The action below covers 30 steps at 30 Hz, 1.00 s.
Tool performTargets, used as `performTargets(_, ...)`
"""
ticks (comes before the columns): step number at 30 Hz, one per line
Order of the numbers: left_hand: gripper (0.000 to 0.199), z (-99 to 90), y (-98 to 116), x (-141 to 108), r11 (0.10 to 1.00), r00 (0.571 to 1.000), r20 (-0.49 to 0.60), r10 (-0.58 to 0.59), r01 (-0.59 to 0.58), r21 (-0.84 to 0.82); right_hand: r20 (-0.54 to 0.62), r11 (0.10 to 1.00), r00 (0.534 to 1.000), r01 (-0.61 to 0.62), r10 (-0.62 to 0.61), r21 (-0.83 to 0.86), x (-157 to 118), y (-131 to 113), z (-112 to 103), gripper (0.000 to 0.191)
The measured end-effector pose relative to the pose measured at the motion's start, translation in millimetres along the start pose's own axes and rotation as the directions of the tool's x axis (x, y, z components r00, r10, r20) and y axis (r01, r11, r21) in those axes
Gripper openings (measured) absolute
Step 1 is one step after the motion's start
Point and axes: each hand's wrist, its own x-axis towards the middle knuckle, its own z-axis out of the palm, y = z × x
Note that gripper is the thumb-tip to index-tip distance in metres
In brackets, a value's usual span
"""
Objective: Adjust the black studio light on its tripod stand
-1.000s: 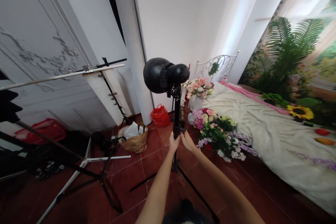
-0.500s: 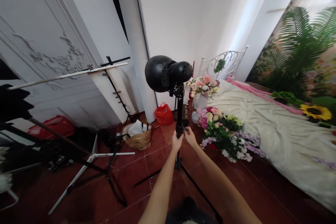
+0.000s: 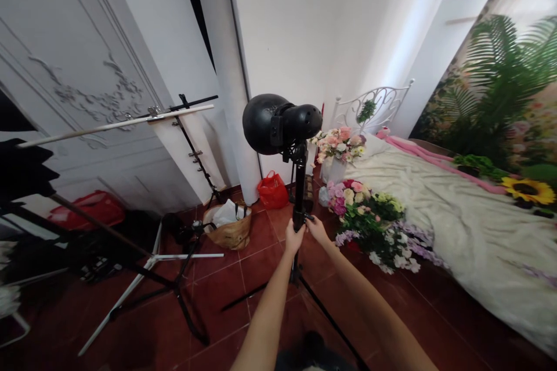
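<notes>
A black studio lamp (image 3: 278,123) with a rounded head sits on top of a black light stand (image 3: 299,185) in the middle of the view. Just below a joint on the pole, my left hand (image 3: 295,235) is wrapped round the stand. On the pole's right side, my right hand (image 3: 317,228) pinches a small black knob (image 3: 308,217) at that joint. The stand's thin legs spread over the red tiled floor below my forearms.
To the right are bunches of artificial flowers (image 3: 369,214) and a bed with a cream cover (image 3: 470,237). A red bag (image 3: 272,190) and a woven basket (image 3: 230,232) stand beyond the stand. Other stands (image 3: 174,284) with a white crossbar (image 3: 108,127) fill the left.
The view has shifted slightly, so the lamp appears a little further right and lower. Both hands keep their places on the stand.
</notes>
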Motion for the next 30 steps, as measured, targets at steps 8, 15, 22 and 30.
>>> performTargets(8, 0.026, -1.8, 2.3, -0.6, 0.999, 0.999, -0.017, 0.035, -0.035, 0.007, 0.026, 0.977, 0.993, 0.122, -0.119, -0.174, -9.0, 24.0, -4.9, 0.044)
performTargets(15, 0.026, -2.2, -3.8, 3.0, 1.000, 1.000, -0.005, 0.028, -0.028, 0.001, 0.092, 0.875, 0.956, 0.293, -0.280, -0.385, 4.7, 32.5, -7.3, 0.041)
performTargets(22, 0.027, -2.4, -7.6, 5.2, 0.999, 1.000, -0.003, 0.024, -0.024, -0.022, 0.169, 0.619, 0.986, 0.136, -0.005, -0.774, 8.6, 14.8, -8.3, 0.050)
performTargets(30, 0.027, -4.2, -4.2, 4.4, 0.999, 0.998, 0.044, 0.048, -0.048, -0.016, 0.245, 0.577, 0.946, 0.082, 0.211, -0.813, 23.2, -8.0, -16.8, 0.034)
